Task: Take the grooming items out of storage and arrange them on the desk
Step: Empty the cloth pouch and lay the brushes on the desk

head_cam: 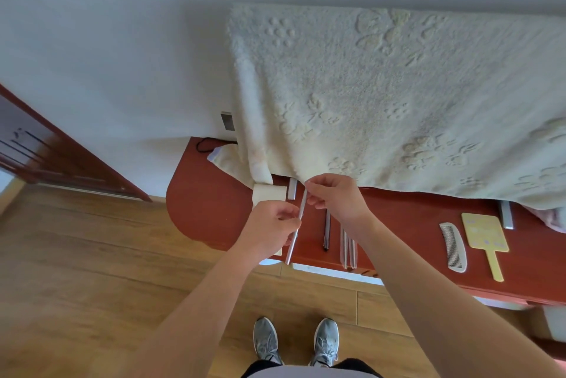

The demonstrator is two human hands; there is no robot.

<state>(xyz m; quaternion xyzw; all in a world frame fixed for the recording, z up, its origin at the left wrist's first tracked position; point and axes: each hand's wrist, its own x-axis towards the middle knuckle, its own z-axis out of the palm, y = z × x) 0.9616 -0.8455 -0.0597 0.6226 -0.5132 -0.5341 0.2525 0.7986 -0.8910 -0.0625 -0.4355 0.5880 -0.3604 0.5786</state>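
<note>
Red-brown desk (208, 209) runs along a white wall, with a cream blanket (398, 95) hanging down over its back edge. Both hands meet above the desk's left part on one slim silver rod (302, 204). The left hand (271, 226) has its fingers curled round the rod's middle. The right hand (335, 197) pinches the far tip between thumb and fingertips. The rod's long axis points away from the person, leaning a little rightward at the far end, and its near end reaches past the desk's front edge. It seems to be held just above the surface, though whether it touches I cannot tell. Both forearms reach forward, the left hand nearer the body and carrying most of the rod. Judging by the row already laid out, setting it down means lowering it parallel to its neighbours. Just to the right lie a dark pen-like stick (327, 232) and a few silver sticks (349, 247), all aligned the same way. A white box (269, 193) sits behind the left hand. Well apart to the right rest a comb (453, 247) and a yellow hand mirror (485, 235).
</note>
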